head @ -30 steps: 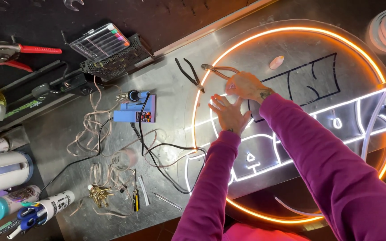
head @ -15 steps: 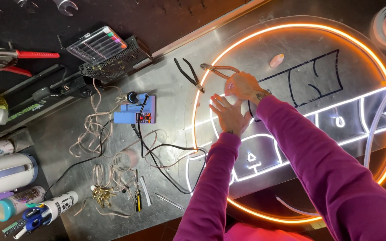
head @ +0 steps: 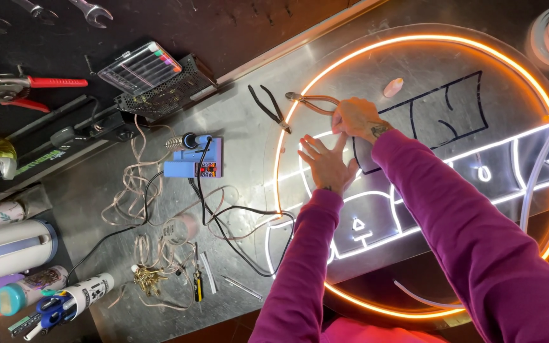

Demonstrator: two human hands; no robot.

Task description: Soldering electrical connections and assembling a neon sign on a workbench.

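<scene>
Near the frame's centre I see my left hand (head: pixel 326 164) flat on the round sign (head: pixel 414 82), fingers spread apart, palm pressing the clear panel. Just above it my right hand (head: pixel 358 118) has its fingers pinched together at the white strip (head: pixel 509 143) where it meets the glowing orange ring (head: pixel 325 73); whether they actually grip the strip I cannot tell. Brown pliers (head: pixel 312 100) lie touching that hand's fingertips, black pliers (head: pixel 271 108) just left of them. Further left sit a blue soldering station (head: pixel 193 162) and tangled wires (head: pixel 154 209). Red-handled cutters (head: pixel 23 89) lie at upper left.
</scene>
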